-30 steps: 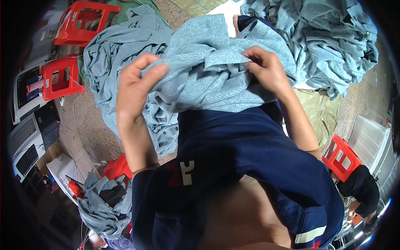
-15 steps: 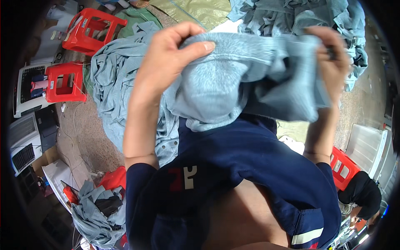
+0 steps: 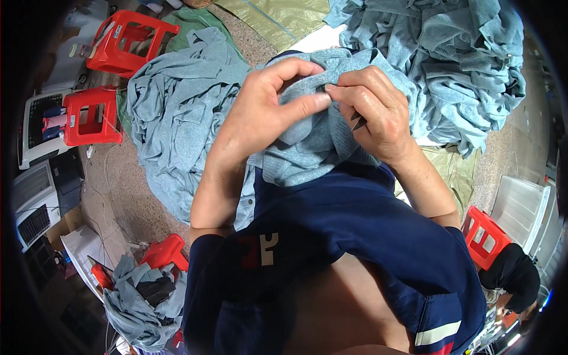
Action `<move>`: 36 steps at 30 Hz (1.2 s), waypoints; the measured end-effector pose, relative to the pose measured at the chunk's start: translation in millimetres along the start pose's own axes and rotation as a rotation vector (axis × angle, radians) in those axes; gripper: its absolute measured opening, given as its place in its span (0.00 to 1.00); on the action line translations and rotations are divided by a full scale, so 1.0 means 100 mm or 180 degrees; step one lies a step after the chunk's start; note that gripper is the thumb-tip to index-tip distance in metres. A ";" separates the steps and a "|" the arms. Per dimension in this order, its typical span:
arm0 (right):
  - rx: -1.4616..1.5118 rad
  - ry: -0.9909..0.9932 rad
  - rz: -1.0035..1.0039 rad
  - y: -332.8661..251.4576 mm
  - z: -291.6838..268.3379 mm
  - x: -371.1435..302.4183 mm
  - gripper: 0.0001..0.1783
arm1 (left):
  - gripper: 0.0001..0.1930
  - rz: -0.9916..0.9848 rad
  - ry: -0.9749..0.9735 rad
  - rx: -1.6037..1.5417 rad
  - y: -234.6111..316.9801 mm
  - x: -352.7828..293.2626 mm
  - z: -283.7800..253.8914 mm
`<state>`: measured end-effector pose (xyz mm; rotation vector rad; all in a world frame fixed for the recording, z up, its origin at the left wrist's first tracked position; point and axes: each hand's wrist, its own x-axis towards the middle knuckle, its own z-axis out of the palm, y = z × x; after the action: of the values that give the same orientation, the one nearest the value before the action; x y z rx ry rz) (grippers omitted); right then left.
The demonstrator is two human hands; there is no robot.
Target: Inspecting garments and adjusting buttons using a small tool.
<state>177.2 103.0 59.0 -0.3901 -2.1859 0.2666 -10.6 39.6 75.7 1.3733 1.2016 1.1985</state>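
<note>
A light blue-grey knitted garment (image 3: 307, 154) lies bunched over my lap, its ribbed edge lifted. My left hand (image 3: 263, 109) grips that edge, thumb on the near side and fingers behind the cloth. My right hand (image 3: 376, 109) is closed, with thumb and index fingertips pinched at the fabric close to the left thumb. A small dark pointed tool (image 3: 358, 121) is tucked in the right palm; its kind is mostly hidden by the fingers. Whether a thread is between the right fingertips is too small to tell.
Left of my lap is a heap of similar knits (image 3: 183, 112); another pile (image 3: 449, 71) lies at the far right. Red stools (image 3: 94, 115) stand at left, with one red stool (image 3: 486, 236) at right. More knitwear (image 3: 142, 307) lies at the lower left, and a person (image 3: 512, 275) is at the lower right.
The garment has come down from a raised, spread position and is gathered on my lap. My right hand has moved left and inward, beside my left hand, which has shifted slightly down and right.
</note>
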 end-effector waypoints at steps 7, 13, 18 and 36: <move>0.1229 -0.0335 0.1032 -0.09 -0.03 0.05 0.19 | 0.15 0.0057 -0.0184 0.0462 0.03 -0.05 -0.05; 0.1353 -0.0884 0.1629 -0.03 -0.01 0.04 0.17 | 0.15 0.0672 -0.0026 0.1220 -0.02 -0.08 -0.02; 0.1060 -0.0650 0.1210 -0.01 0.03 0.00 0.11 | 0.15 0.0286 0.0131 0.0885 -0.07 -0.10 -0.05; 0.0189 0.0086 0.0054 -0.04 0.22 -0.12 0.14 | 0.10 0.1456 0.0645 0.2155 -0.19 -0.12 0.12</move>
<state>166.0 94.0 38.6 -0.3773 -2.1438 0.3329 -1.4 28.8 54.2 2.1564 1.5758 1.3192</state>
